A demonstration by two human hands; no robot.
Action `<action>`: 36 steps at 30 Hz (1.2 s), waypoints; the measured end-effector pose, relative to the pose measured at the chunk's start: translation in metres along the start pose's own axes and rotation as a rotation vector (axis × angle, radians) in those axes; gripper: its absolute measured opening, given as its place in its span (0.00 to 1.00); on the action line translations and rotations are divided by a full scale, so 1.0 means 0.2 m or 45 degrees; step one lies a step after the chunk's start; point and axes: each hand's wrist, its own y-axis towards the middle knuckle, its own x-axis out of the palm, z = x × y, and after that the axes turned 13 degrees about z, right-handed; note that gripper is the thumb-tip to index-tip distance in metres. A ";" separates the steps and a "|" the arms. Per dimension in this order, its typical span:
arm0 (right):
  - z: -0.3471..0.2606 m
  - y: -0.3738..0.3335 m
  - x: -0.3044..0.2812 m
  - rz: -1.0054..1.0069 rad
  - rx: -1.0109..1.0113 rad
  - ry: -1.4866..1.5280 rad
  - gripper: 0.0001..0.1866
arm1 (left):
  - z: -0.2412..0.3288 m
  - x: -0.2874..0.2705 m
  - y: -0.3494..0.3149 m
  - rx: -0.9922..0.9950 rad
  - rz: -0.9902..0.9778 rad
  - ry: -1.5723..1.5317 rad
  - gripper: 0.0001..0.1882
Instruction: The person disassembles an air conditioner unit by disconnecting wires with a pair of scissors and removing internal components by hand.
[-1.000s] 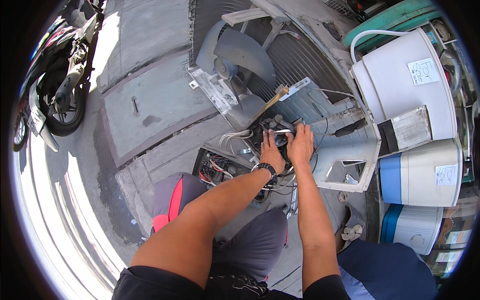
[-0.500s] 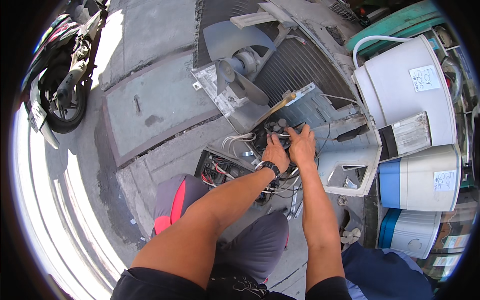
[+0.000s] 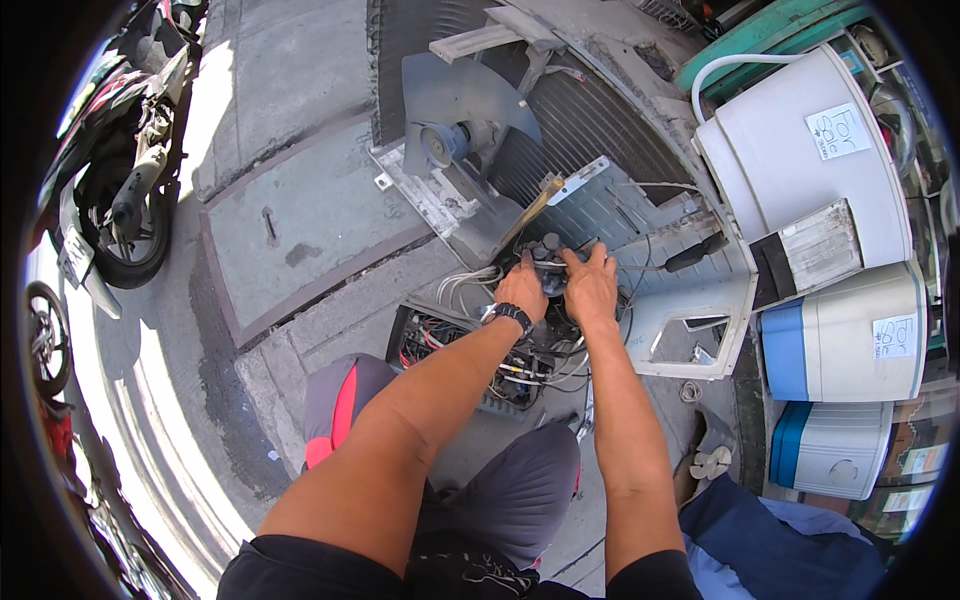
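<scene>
Both my hands reach into an opened outdoor air-conditioner unit (image 3: 690,310) lying on the pavement. My left hand (image 3: 522,290), with a black watch on the wrist, grips the left side of a black compressor (image 3: 551,262). On its right side my right hand (image 3: 590,285) presses with the fingers spread over the top. Wires run around the compressor. A wooden stick (image 3: 530,212) leans just above it. What the fingertips touch is hidden.
A grey fan (image 3: 450,105) on its bracket and the finned coil (image 3: 600,130) lie beyond the hands. An open electrical box with coloured wires (image 3: 440,335) sits by my left knee. White washing machines (image 3: 800,150) stand right, a motorcycle (image 3: 120,170) left, and a sandal (image 3: 708,465).
Both hands stay on the compressor; my right hand's fingers have spread further over its top. The view has tilted, so the fan and unit sit lower in the frame.
</scene>
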 end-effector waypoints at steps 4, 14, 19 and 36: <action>0.01 0.00 0.00 -0.005 0.016 0.020 0.21 | -0.01 0.03 -0.06 0.012 0.057 -0.032 0.42; 0.05 -0.01 0.00 0.018 0.026 0.064 0.22 | 0.01 0.03 -0.07 -0.012 0.025 -0.115 0.42; 0.07 0.01 -0.07 -0.096 0.043 0.228 0.23 | -0.01 -0.01 -0.06 -0.057 0.016 -0.130 0.42; 0.21 0.01 0.00 0.103 0.129 0.429 0.17 | -0.18 0.19 -0.03 -0.206 -0.056 -0.377 0.40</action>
